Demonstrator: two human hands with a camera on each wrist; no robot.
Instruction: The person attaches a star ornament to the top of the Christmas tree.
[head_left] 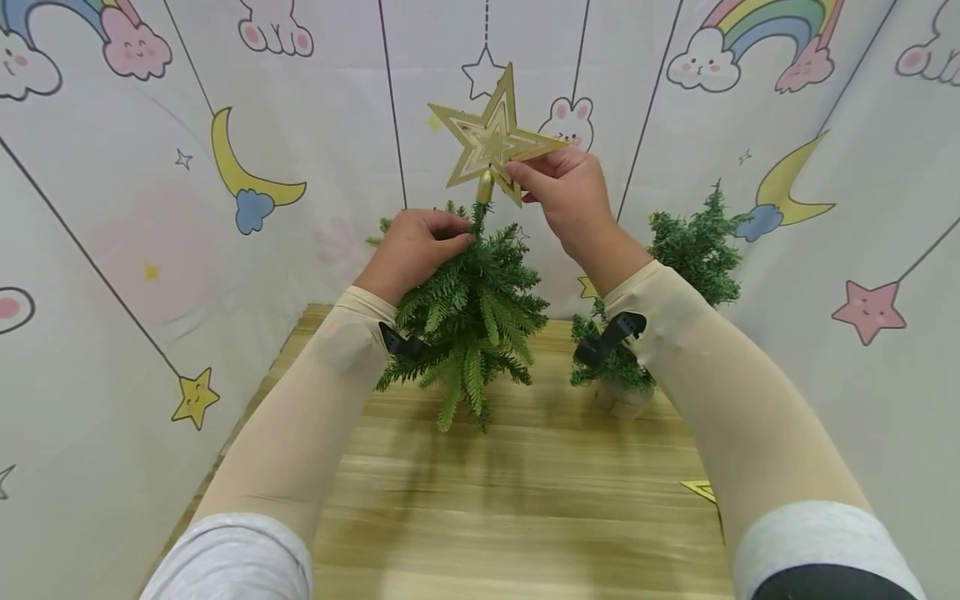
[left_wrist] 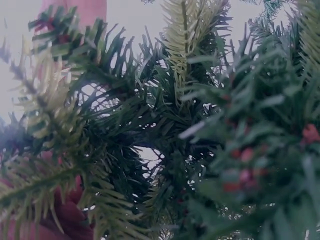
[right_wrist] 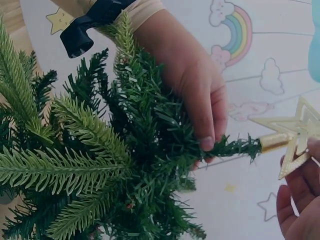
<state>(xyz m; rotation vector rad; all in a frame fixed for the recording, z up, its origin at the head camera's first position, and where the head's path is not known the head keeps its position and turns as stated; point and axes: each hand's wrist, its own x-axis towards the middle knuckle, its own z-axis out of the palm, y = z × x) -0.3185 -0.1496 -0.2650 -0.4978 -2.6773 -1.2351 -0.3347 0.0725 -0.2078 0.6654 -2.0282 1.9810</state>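
A gold star tree topper (head_left: pixel 491 142) stands at the tip of a small green artificial Christmas tree (head_left: pixel 480 308). My right hand (head_left: pixel 573 196) pinches the star's right side between thumb and fingers. The left hand (head_left: pixel 416 250) pinches the tree's top stem just below. In the right wrist view, the topper's gold socket (right_wrist: pixel 274 142) sits over the end of the stem; how deep the stem goes inside is hidden. Branches (left_wrist: pixel 145 110) fill the left wrist view and largely cover the left fingers.
A second small tree (head_left: pixel 697 254) stands at the back right, partly behind the right arm. A gold pointed piece (head_left: pixel 701 490) lies on the wooden table (head_left: pixel 517 517) by the right forearm. A patterned cloth (head_left: pixel 330 125) hangs behind.
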